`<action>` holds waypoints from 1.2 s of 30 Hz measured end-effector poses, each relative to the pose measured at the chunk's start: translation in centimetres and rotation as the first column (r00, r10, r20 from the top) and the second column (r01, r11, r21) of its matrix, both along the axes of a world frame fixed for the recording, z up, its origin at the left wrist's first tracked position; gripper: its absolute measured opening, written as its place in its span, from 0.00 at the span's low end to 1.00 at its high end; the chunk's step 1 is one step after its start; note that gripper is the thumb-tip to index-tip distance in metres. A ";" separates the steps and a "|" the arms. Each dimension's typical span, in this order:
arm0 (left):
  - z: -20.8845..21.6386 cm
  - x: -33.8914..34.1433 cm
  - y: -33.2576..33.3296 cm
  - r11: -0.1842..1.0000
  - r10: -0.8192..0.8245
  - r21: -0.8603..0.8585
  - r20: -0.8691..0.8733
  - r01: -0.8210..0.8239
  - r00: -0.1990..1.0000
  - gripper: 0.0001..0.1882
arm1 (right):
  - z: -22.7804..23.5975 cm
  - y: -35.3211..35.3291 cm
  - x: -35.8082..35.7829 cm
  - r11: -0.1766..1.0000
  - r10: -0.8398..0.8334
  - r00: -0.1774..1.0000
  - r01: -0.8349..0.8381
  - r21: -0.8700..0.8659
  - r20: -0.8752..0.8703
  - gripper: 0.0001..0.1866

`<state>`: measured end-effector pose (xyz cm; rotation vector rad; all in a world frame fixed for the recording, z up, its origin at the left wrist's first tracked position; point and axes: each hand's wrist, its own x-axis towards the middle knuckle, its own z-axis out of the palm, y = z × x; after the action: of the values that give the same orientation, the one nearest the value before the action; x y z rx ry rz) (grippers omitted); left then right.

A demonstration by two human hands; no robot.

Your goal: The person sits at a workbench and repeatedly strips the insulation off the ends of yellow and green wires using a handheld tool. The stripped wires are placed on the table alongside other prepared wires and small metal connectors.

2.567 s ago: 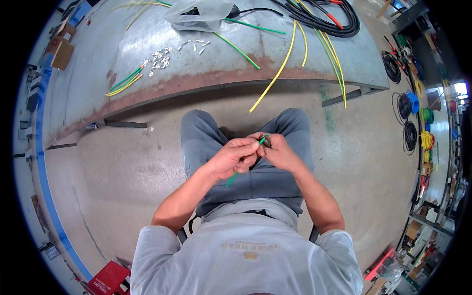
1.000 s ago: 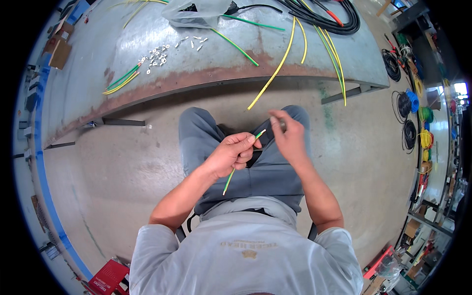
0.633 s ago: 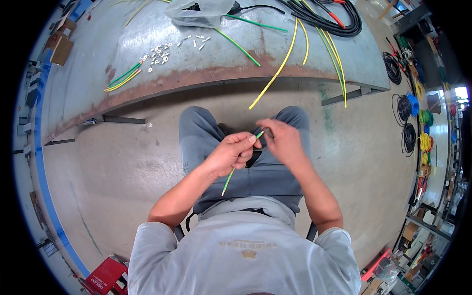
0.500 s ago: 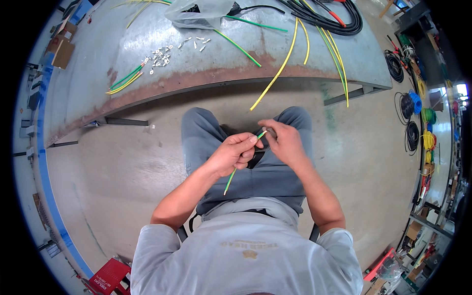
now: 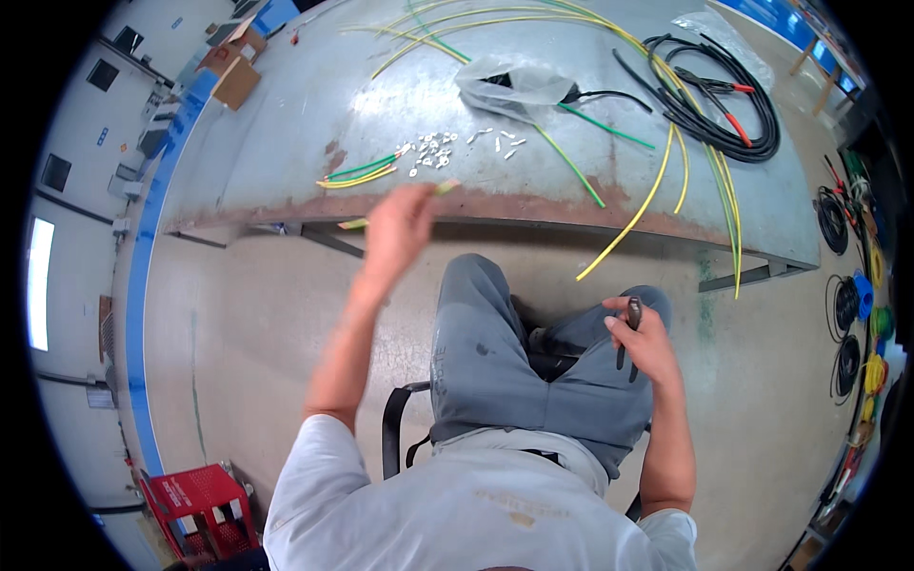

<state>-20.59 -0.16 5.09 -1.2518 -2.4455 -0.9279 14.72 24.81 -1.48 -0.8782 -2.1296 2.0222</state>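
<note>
My left hand (image 5: 398, 230) is raised at the table's front edge, closed round a short yellow-green wire (image 5: 353, 225) whose two ends stick out either side; motion smears it. Just beyond lie a small bundle of cut green and yellow wires (image 5: 358, 178) and a scatter of silver ring terminals (image 5: 434, 148). Over my right thigh, my right hand (image 5: 649, 344) grips a slim dark hand tool (image 5: 635, 314), with two dark legs showing below the fingers. Its exact kind cannot be made out.
On the metal table (image 5: 533, 195) lie a clear plastic bag (image 5: 519, 86), a coil of black cable (image 5: 762, 124) and red-handled cutters (image 5: 714, 90). Long yellow wires (image 5: 628, 228) hang over the front edge. A red cart (image 5: 200, 500) stands behind left. Wire coils (image 5: 847, 305) line the right.
My left hand has gone from my lap up to the table edge, carrying the wire. My right hand has come away from the wire to my right thigh. The view has turned left.
</note>
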 end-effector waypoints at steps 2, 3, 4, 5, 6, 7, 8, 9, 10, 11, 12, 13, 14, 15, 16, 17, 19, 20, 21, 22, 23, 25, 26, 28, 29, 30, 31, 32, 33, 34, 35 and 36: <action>0.3 -5.8 -1.3 0.999 0.025 -0.043 -0.081 -0.029 0.996 0.11 | -0.4 -0.1 0.4 1.000 0.014 1.000 -0.014 -0.007 -0.005 0.16; 0.9 -7.6 -1.4 0.993 0.063 -0.098 0.013 -0.061 0.998 0.09 | -0.8 -0.3 0.2 1.000 0.025 1.000 -0.025 0.006 0.003 0.16; 0.7 -10.0 -1.9 0.981 0.079 -0.178 -0.015 -0.080 0.997 0.10 | -0.7 -0.5 -0.2 0.999 0.039 0.999 -0.039 0.013 0.006 0.17; 0.1 -12.2 -2.8 0.939 0.029 -0.329 -0.207 -0.097 0.978 0.11 | -0.2 -0.7 -0.4 0.999 0.043 0.999 -0.042 -0.028 0.016 0.16; -0.7 -13.0 -2.6 0.931 0.059 -0.338 -0.237 -0.139 0.970 0.13 | 0.1 -0.5 -0.3 0.996 0.048 0.999 -0.047 -0.075 0.009 0.16; -0.6 -12.1 -0.5 0.964 0.020 -0.255 -0.207 -0.073 0.978 0.14 | 0.5 -0.2 -0.1 0.992 0.044 0.999 -0.044 -0.116 -0.002 0.16; -0.3 -10.9 1.7 0.984 -0.017 -0.176 -0.178 -0.014 0.984 0.15 | 0.8 0.3 0.1 0.985 0.049 0.999 -0.052 -0.162 -0.018 0.16; 0.1 -9.2 4.5 0.989 -0.088 -0.129 -0.080 0.077 0.993 0.15 | 1.6 1.0 0.7 0.965 0.079 0.994 -0.097 -0.243 -0.081 0.20; 0.6 -6.8 7.3 0.985 -0.151 -0.077 0.016 0.152 0.988 0.16 | 2.7 1.2 0.9 0.942 -0.009 0.989 -0.041 -0.334 -0.148 0.21; 1.0 -4.0 10.6 0.972 -0.230 -0.049 0.025 0.231 0.973 0.16 | 4.0 1.2 1.0 0.908 -0.095 0.974 0.001 -0.418 -0.205 0.23; 1.5 -0.9 13.9 0.952 -0.304 -0.021 0.034 0.305 0.952 0.17 | 4.8 1.3 1.3 0.866 -0.180 0.950 0.030 -0.499 -0.254 0.24; 2.3 2.4 17.1 0.925 -0.376 -0.044 0.023 0.376 0.926 0.16 | 3.3 1.3 2.0 0.860 -0.118 0.969 -0.011 -0.510 -0.218 0.29; 3.0 5.3 20.1 0.897 -0.438 -0.067 0.006 0.438 0.899 0.16 | 0.5 1.2 2.3 0.886 -0.036 0.987 -0.040 -0.463 -0.154 0.26; 3.0 7.5 23.1 0.878 -0.466 -0.111 0.034 0.466 0.884 0.17 | -3.0 0.7 2.4 0.907 0.006 0.992 -0.058 -0.417 -0.124 0.23; 2.3 9.1 25.8 0.859 -0.483 -0.158 0.066 0.488 0.873 0.17 | -4.5 -0.1 2.0 0.967 0.052 0.997 -0.037 -0.252 0.050 0.19; 1.2 10.8 28.1 0.855 -0.471 -0.205 0.081 0.477 0.878 0.18 | -3.8 -0.6 1.7 0.986 0.130 0.981 -0.112 -0.125 0.143 0.17; -0.3 13.6 32.7 0.856 -0.419 -0.276 0.124 0.437 0.899 0.20 | -3.4 -0.9 1.6 0.972 0.109 0.990 -0.088 -0.216 0.085 0.16; -1.3 14.5 34.7 0.860 -0.369 -0.312 0.162 0.403 0.915 0.20 | -2.7 -1.0 1.6 0.965 0.083 0.995 -0.065 -0.255 0.061 0.16; -2.2 15.0 36.7 0.859 -0.325 -0.346 0.199 0.377 0.924 0.21 | -2.7 -0.6 1.9 0.974 0.078 0.995 -0.064 -0.217 0.059 0.16; -3.2 14.8 37.8 0.871 -0.293 -0.343 0.210 0.351 0.933 0.21 | -2.8 -0.3 1.9 0.981 0.080 0.995 -0.070 -0.183 0.051 0.17; -4.5 14.5 38.5 0.881 -0.258 -0.344 0.224 0.324 0.940 0.22 | -3.0 -0.1 2.0 0.985 0.084 0.996 -0.077 -0.153 0.043 0.17; -6.2 13.0 39.4 0.863 -0.217 -0.396 0.272 0.314 0.938 0.21 | -3.1 -0.1 1.5 0.986 0.069 0.997 -0.064 -0.153 0.030 0.17; -6.6 11.5 39.4 0.834 -0.205 -0.443 0.306 0.330 0.930 0.21 | -3.1 -0.4 1.0 0.985 0.071 0.997 -0.068 -0.157 0.017 0.17; -5.2 12.0 39.7 0.802 -0.188 -0.441 0.453 0.402 0.872 0.19 | -4.2 0.3 1.0 0.986 0.051 0.998 -0.045 -0.162 0.031 0.18; -4.5 12.1 39.3 0.810 -0.160 -0.404 0.545 0.425 0.823 0.18 | -4.7 0.6 0.9 0.985 0.050 0.998 -0.043 -0.165 0.035 0.18; -3.1 12.5 38.5 0.819 -0.134 -0.362 0.633 0.445 0.762 0.17 | -4.3 0.9 1.0 0.981 0.002 1.000 0.001 -0.194 0.015 0.18; -2.2 12.6 37.3 0.862 -0.179 -0.176 0.773 0.475 0.609 0.16 | -3.5 0.9 1.3 0.973 -0.043 0.999 0.042 -0.227 0.000 0.18; -1.3 12.6 35.6 0.886 -0.241 0.015 0.869 0.464 0.432 0.14 | -3.1 1.0 1.5 0.961 -0.091 0.996 0.084 -0.262 -0.015 0.18; -0.3 12.4 33.5 0.893 -0.313 0.197 0.917 0.404 0.246 0.13 | -3.0 1.3 1.4 0.953 -0.124 0.990 0.099 -0.285 -0.068 0.18; 1.0 12.8 31.1 0.873 -0.354 0.247 0.914 0.420 0.198 0.11 | -3.2 1.8 1.8 0.944 -0.161 0.981 0.120 -0.308 -0.109 0.18; 2.3 13.0 28.3 0.853 -0.394 0.297 0.906 0.428 0.156 0.09 | -3.1 2.3 1.7 0.934 -0.193 0.969 0.133 -0.331 -0.154 0.18; 2.9 12.9 25.2 0.830 -0.399 0.280 0.902 0.482 0.163 0.09 | -2.1 2.4 1.6 0.887 -0.291 0.937 0.189 -0.421 -0.193 0.18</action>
<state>-7.70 25.07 7.94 -1.8813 -2.8763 -2.3933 16.32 27.23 -3.55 -0.8243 -1.4233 2.3195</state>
